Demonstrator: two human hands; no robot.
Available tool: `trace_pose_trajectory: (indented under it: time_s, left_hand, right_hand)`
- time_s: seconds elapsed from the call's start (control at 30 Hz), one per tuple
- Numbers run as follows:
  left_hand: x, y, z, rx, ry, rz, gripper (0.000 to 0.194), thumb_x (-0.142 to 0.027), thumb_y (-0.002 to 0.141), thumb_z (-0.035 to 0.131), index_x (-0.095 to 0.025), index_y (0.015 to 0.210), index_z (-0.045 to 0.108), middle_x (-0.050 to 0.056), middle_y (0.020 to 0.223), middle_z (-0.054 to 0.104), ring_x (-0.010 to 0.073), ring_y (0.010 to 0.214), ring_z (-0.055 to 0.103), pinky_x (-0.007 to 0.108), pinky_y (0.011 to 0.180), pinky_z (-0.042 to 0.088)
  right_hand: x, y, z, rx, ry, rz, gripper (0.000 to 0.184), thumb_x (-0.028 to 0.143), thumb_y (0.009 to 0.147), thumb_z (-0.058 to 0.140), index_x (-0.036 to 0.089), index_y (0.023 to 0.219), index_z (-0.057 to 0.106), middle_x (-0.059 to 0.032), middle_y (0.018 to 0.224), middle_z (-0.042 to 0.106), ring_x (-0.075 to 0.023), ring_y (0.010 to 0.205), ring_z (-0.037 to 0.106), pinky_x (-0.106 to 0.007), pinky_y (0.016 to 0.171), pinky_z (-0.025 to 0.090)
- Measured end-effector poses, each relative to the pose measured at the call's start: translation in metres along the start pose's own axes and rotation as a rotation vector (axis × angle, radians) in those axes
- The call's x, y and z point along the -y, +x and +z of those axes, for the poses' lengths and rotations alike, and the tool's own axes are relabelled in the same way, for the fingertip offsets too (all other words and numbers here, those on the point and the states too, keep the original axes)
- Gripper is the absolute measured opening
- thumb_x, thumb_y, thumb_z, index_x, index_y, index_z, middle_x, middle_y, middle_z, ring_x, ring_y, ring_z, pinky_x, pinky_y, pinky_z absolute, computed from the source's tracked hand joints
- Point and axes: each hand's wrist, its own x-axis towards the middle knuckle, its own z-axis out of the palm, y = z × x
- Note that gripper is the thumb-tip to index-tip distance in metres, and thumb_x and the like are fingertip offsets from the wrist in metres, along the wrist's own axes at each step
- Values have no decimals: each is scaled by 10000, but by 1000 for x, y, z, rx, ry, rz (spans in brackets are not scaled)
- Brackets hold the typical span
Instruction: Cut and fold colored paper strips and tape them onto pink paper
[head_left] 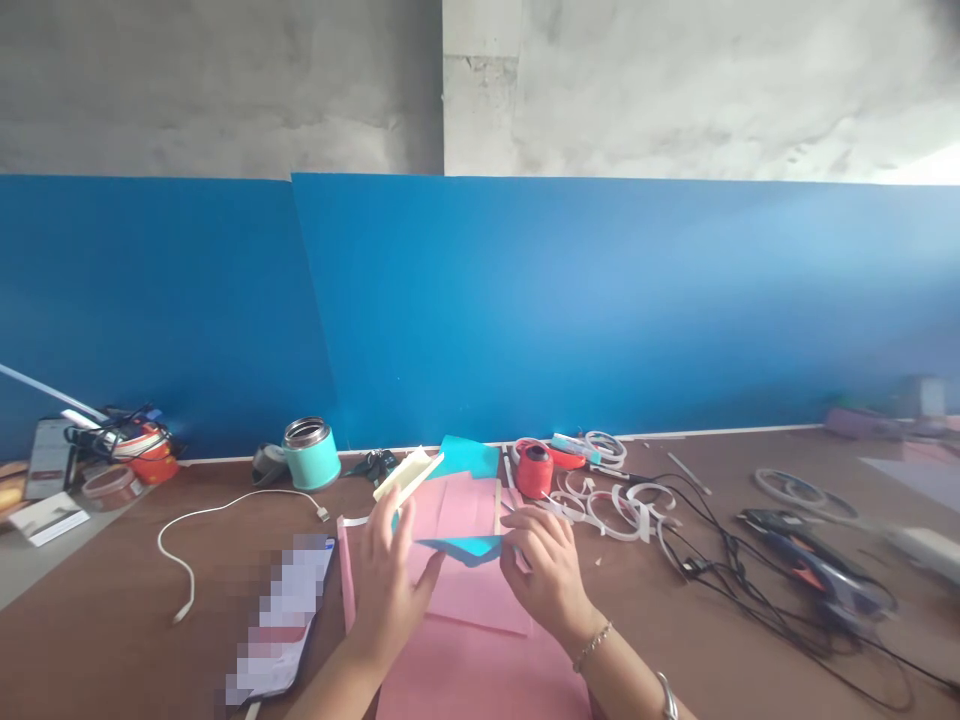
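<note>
A piece of pink and blue folded paper [459, 508] is raised in front of me, its blue lower flap [472, 550] bent downward. My right hand [546, 572] has its fingers curled and pinched at the paper's right edge. At the left side, my left hand [394, 585] holds its thumb and fingers apart; the fingertips are close to the paper's edge, and whether they touch it is hard to see. Beneath both hands lie pink sheets [480, 665]. A cream folded strip [409, 474] rests just beyond my left fingers, beside a blue sheet [471, 458].
A phone [281, 625] and a white cable [193, 512] lie on the left. Behind stand a turquoise cup [311, 455] and a red container [534, 472]. White paper rings [615, 512], black cables [731, 570] and a glue gun [817, 575] fill the right. A blue partition [570, 310] closes the back.
</note>
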Motion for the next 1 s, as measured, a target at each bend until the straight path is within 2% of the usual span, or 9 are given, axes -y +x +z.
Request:
trace_pose_trajectory:
  time_s: [0.07, 0.13, 0.2, 0.27, 0.43, 0.6, 0.67, 0.8, 1.0]
  left_hand:
    - [-5, 5, -3, 72, 69, 204, 559, -215, 838, 524, -317, 1347, 318, 81, 1459, 284, 299, 1348, 224, 476, 1056, 249]
    - [-10, 12, -4, 207, 80, 304, 442, -142, 827, 498, -311, 1235, 483, 59, 1339, 457, 281, 1271, 344, 450, 1028, 287]
    - [-13, 22, -3, 306, 49, 296, 383, -65, 792, 463, -287, 1062, 618, 46, 1119, 601, 245, 1098, 484, 424, 962, 348]
    - [-12, 33, 1, 312, -26, 243, 398, -21, 757, 430, -272, 955, 667, 36, 969, 640, 217, 977, 527, 403, 903, 388]
    - [0, 50, 13, 195, -173, 159, 344, -64, 770, 453, -280, 897, 688, 29, 986, 622, 207, 1010, 512, 381, 888, 409]
    - [11, 32, 17, 150, -86, 105, 400, -61, 733, 452, -261, 1052, 587, 38, 1073, 589, 228, 1072, 480, 396, 929, 375]
    - [15, 22, 17, 264, -44, 130, 438, -13, 666, 427, -240, 1011, 575, 40, 1002, 595, 225, 1010, 497, 387, 896, 379]
    - [18, 11, 14, 545, -6, 150, 445, 32, 564, 429, -225, 899, 571, 21, 903, 600, 214, 907, 512, 351, 816, 390]
    - [10, 13, 4, 674, -111, 61, 188, -78, 683, 517, -230, 781, 573, -2, 846, 628, 190, 860, 561, 353, 896, 391]
  right_hand:
    - [6, 2, 0, 44, -57, -80, 189, 48, 765, 460, 220, 793, 535, -21, 855, 668, -189, 924, 568, -350, 836, 332]
    - [9, 4, 2, 60, -64, -97, 203, 33, 761, 442, 215, 781, 529, -12, 806, 662, -175, 890, 569, -342, 831, 324]
    - [9, 7, 4, 69, -51, -64, 191, 41, 768, 434, 210, 772, 525, -14, 767, 644, -171, 844, 559, -335, 808, 326]
    - [4, 11, 4, 89, -40, 4, 167, 71, 787, 435, 206, 800, 533, -23, 759, 625, -172, 798, 540, -332, 783, 331]
    - [-12, 23, 0, 109, -38, 69, 147, 106, 826, 443, 199, 774, 544, -21, 722, 595, -171, 770, 506, -320, 757, 329]
    - [-16, 16, 6, 208, -149, -148, 192, 89, 837, 421, 195, 766, 565, -38, 748, 583, -185, 807, 470, -333, 767, 311]
    - [-15, 5, 12, 274, -193, -217, 212, 79, 832, 408, 193, 730, 555, -33, 708, 551, -182, 762, 441, -330, 738, 309]
    - [-14, -16, 23, 363, -220, -200, 229, 50, 808, 401, 184, 686, 540, -29, 680, 522, -172, 720, 411, -324, 699, 300]
    - [-15, -23, 18, 491, -129, -146, 203, 68, 787, 437, 201, 771, 590, -27, 732, 563, -172, 751, 440, -323, 689, 308]
